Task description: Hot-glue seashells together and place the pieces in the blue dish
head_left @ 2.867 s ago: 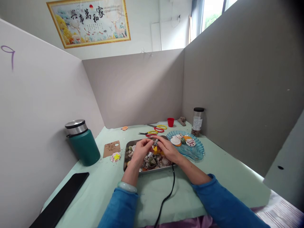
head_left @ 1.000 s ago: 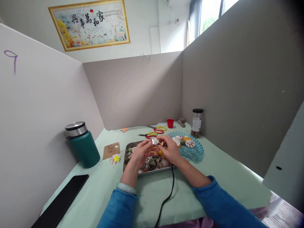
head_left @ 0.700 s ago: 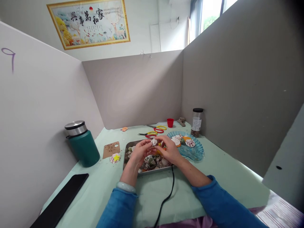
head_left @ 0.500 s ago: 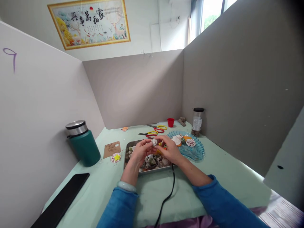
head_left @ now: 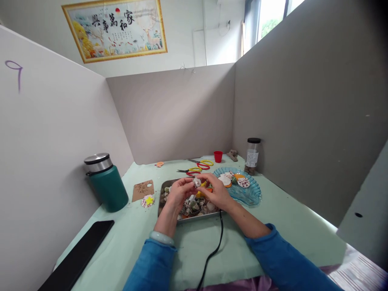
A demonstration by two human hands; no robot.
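Between the fingertips of both hands is a small whitish shell [head_left: 197, 182], held up over a metal tray [head_left: 198, 218]. My left hand [head_left: 179, 193] pinches it from the left. On the other side my right hand [head_left: 216, 190] grips it with thumb and fingers. Shells [head_left: 194, 207] of mixed sizes, mostly white, grey and greenish, fill the tray below, with some yellow and orange pieces among them. My hands and wrists cover part of the tray's contents. A black cord [head_left: 214, 252] runs from the tray's front edge toward me.
Left of the tray lie a brown card [head_left: 140, 192] and a round decorated piece [head_left: 148, 201]. A green flask [head_left: 109, 188] and a black slab [head_left: 81, 250] are farther left. Behind are scissors [head_left: 197, 169] and a red cup [head_left: 218, 157]. A blue plate [head_left: 245, 198] and a jar [head_left: 251, 155] stand right.
The shell has been turned slightly between my fingertips and now shows a different face. Both hands stay in almost the same place over the tray.
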